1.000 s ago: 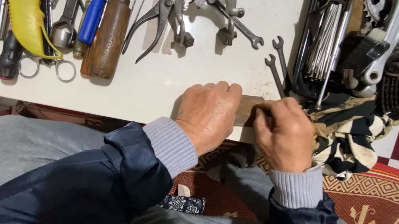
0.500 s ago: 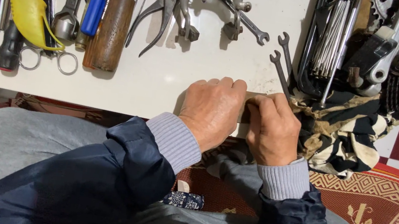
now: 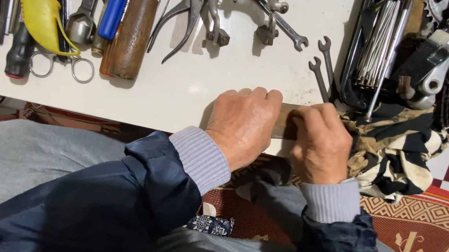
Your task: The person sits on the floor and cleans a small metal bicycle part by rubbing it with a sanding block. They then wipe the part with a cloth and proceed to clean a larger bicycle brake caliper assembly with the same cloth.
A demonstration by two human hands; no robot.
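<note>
Fingers (image 3: pixel 252 98) of your left hand (image 3: pixel 243 124) are pressing flat on a brown rectangular block (image 3: pixel 284 121); your right hand (image 3: pixel 321 144) is gripping its other end, at the white table (image 3: pixel 182 94) edge.

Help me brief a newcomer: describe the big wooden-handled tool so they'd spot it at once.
Start at the white table and go to the row of tools along its far left. The wooden-handled tool lies just right of the blue-handled screwdriver, left of the pliers. It alone has a thick, brown, worn wooden handle.
</note>
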